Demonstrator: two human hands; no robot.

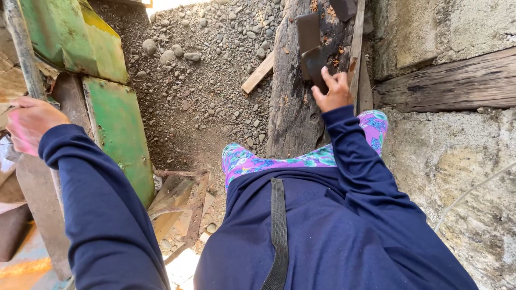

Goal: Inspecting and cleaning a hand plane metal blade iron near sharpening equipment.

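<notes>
My right hand [333,90] reaches forward onto a dark weathered plank [293,102] and grips a flat dark metal piece [316,63] lying on it. Another dark flat piece [308,30] rests just beyond it on the same plank. My left hand [28,122] is out at the far left, fingers curled against a grey metal pipe [22,48] beside a green painted metal frame [115,123]. Both arms wear dark blue sleeves, and floral purple leggings [252,160] show below my shirt.
Gravel and pebbles [199,70] cover the ground ahead. A pale wooden slat [259,72] lies on the gravel. A rough concrete wall [446,156] and a thick wooden beam [451,83] stand at the right. Wood scraps [177,207] lie by the green frame's foot.
</notes>
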